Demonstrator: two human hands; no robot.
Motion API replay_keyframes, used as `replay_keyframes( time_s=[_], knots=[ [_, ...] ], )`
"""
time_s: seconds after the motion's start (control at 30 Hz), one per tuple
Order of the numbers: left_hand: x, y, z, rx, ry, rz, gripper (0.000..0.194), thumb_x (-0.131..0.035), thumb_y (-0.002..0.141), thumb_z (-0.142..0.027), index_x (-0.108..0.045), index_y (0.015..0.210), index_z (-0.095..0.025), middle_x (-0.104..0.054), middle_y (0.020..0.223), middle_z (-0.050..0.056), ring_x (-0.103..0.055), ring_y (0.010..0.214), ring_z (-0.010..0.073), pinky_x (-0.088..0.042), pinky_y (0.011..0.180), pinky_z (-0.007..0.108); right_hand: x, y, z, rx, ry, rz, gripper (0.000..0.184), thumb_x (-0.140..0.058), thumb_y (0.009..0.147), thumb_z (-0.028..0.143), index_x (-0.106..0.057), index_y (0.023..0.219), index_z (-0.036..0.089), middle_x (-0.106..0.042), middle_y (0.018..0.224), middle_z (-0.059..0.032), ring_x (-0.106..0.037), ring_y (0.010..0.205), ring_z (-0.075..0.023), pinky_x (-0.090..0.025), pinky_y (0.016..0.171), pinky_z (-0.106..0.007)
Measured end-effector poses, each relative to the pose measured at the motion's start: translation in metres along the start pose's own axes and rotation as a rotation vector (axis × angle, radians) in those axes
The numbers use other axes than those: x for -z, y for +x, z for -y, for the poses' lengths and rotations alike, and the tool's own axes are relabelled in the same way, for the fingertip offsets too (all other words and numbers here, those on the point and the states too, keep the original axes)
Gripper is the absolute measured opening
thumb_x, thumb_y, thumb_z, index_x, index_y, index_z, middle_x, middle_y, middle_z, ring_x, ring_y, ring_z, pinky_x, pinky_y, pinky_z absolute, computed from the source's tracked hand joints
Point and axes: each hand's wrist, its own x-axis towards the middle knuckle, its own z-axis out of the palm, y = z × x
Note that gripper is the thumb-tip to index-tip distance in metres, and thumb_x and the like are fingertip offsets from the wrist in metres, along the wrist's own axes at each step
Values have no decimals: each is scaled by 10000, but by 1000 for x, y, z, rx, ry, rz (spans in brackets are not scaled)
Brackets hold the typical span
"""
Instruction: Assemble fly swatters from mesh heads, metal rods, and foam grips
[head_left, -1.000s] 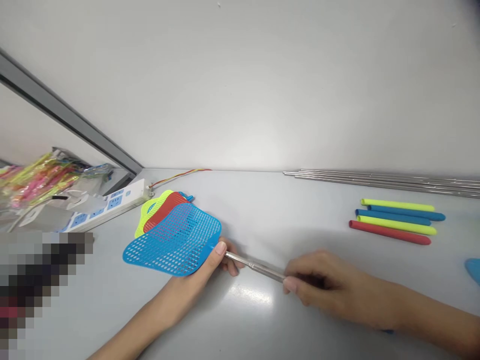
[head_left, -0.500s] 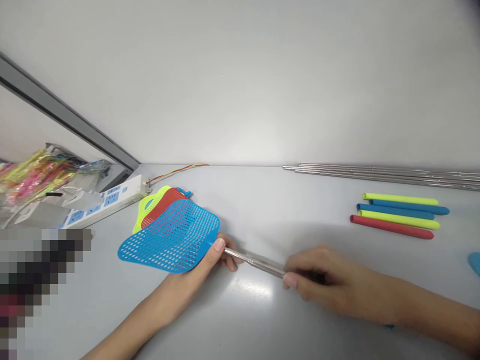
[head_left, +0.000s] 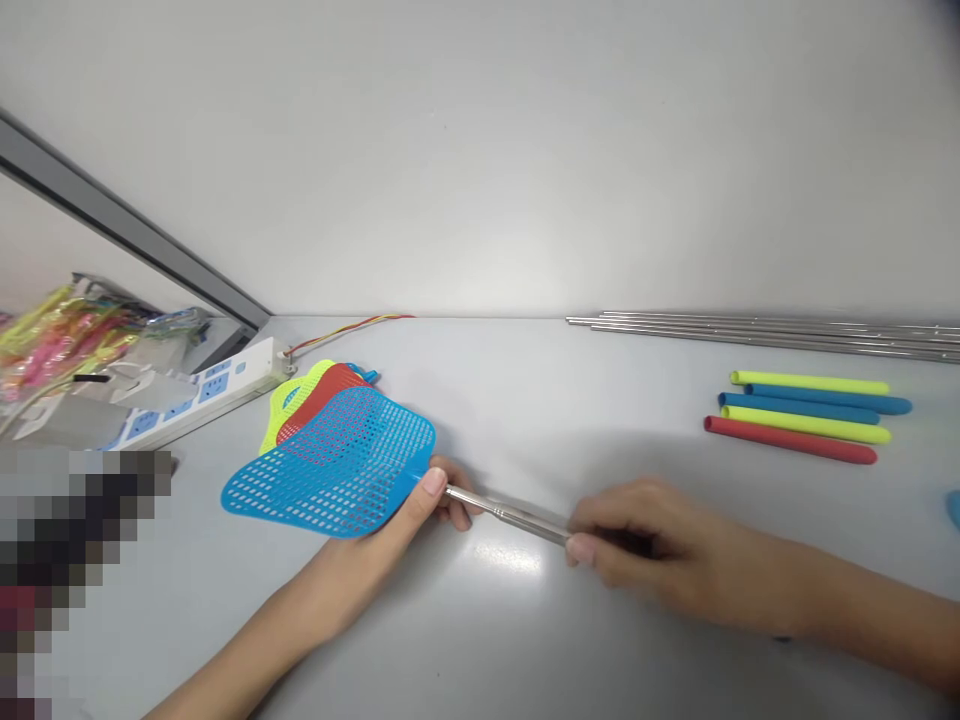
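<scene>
My left hand (head_left: 409, 515) is closed on the neck of a blue fly swatter head (head_left: 337, 475), thumb on top where the head meets a metal rod (head_left: 517, 516). The rod looks telescopic, with a stepped joint, and slopes down to the right. My right hand (head_left: 664, 540) pinches it between thumb and fingers; the part beyond is hidden by the hand. Beneath and behind the blue head are a red swatter head (head_left: 319, 405) and a yellow swatter head (head_left: 283, 400), both partly covered.
Thin metal rods (head_left: 750, 333) lie along the wall at the right. Yellow, blue and red sleeves, such as the red sleeve (head_left: 791, 442), lie in front of them. A white power strip (head_left: 255, 362) and bagged colourful items (head_left: 75, 335) are at the left. A blue thing shows at the right edge.
The whole view has shifted slightly, with the table things sitting a little higher. Both hands keep their hold on the swatter and rod, almost unmoved.
</scene>
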Motion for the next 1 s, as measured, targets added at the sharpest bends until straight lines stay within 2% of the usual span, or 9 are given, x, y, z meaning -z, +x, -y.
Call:
replay_keyframes(
  time_s=[0.4,1.0],
  knots=[
    [0,2,-1,-34,-8,13,374,-304,894,-445,-568,780,-207,-598,803,8,-538,799,152,-403,779,266,0,-1,1,-13,-15,-6,316,-390,884,321,-375,602,181,-284,550,61,-273,494,-64,-224,433,-194],
    [1,1,-2,-27,29,19,387,-291,891,-454,-568,774,-210,-601,806,14,-532,822,173,-396,797,281,0,-1,0,-23,-18,9,335,-380,887,333,-346,591,181,-275,550,57,-262,489,-67,-219,429,-203]
  ],
)
